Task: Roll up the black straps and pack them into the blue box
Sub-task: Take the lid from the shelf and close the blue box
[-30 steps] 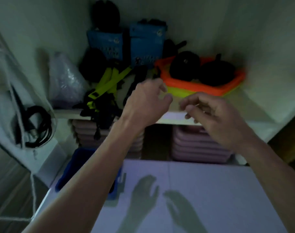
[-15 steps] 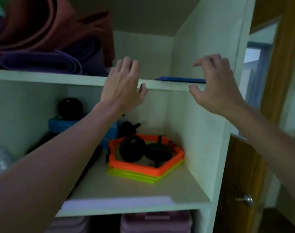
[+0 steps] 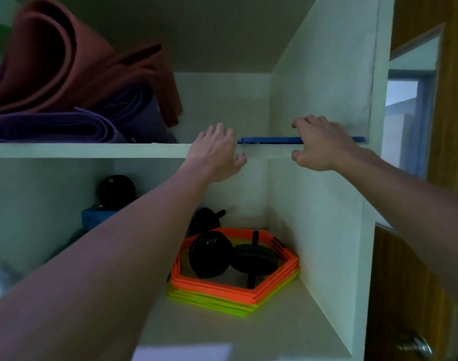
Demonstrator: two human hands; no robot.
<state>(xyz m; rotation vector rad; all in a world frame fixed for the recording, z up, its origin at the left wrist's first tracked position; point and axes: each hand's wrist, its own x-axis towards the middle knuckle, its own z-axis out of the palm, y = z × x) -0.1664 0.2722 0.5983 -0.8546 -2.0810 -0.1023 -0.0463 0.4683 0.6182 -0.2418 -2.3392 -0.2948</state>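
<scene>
The upper shelf (image 3: 87, 150) carries rolled mats (image 3: 66, 100) at ten o'clock and a flat blue lid (image 3: 269, 140) at one o'clock. My left hand (image 3: 214, 155) is open on the shelf edge, holding nothing. My right hand (image 3: 319, 144) curls half-open around the lid, not yet clamped. No black straps or blue box show. I judge I am fetching the lid; next I must pinch it and slide it out level.

Your left hand (image 3: 214, 149) and right hand (image 3: 319, 144) are bare: no gloves, rings or watch show on them. Both of your forearms are uncovered too, with no sleeve reaching as far as the frame edge.
</scene>
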